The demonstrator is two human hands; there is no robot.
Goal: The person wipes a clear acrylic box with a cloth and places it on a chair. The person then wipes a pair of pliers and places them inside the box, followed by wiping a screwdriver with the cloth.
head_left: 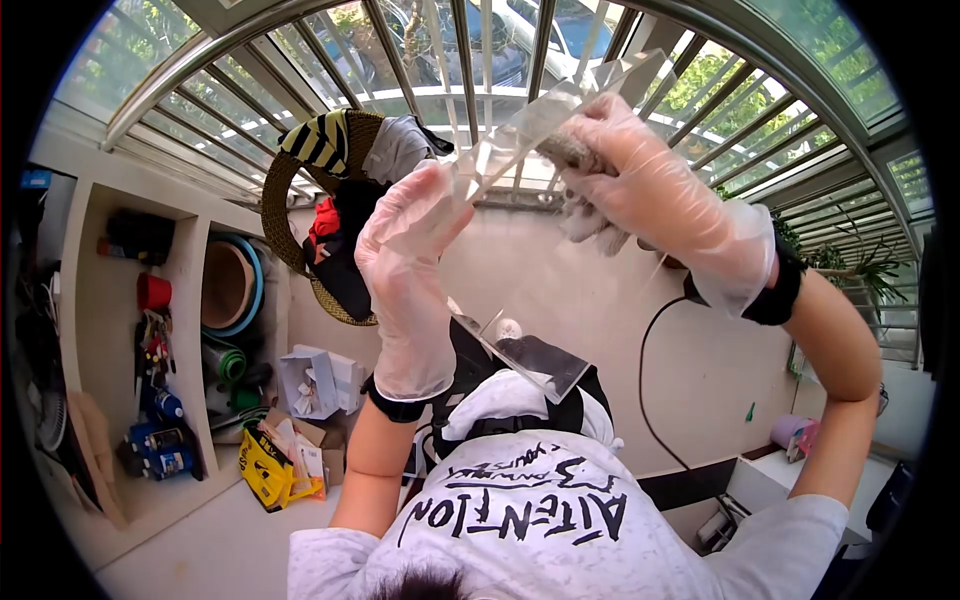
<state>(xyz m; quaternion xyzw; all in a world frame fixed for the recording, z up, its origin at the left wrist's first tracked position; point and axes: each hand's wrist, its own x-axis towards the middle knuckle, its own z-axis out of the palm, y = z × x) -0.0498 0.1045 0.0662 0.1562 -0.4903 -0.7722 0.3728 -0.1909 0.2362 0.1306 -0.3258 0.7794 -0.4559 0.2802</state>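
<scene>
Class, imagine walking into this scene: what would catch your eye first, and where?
Probably the clear panel, raised before the barred window between the left hand and the right hand, which holds a grey cloth. Next, the upside-down black lettering across the white T-shirt at the bottom, then the bright yellow bag at lower left.

Counted two gloved hands, left hand [405, 270] at ten o'clock and right hand [640, 185] at two. Tallied two black wristbands [765, 292], at seven and three; two clear plastic sheets [515, 140], at twelve and between four and five; one grey rag [580, 165] at one. Found one red cup [153, 291] at nine, one yellow bag [265, 475] at eight, one black cable [643, 370] at four, one printed T-shirt [510, 510] at six. Made out at least two parked cars [570, 30] near twelve.
</scene>
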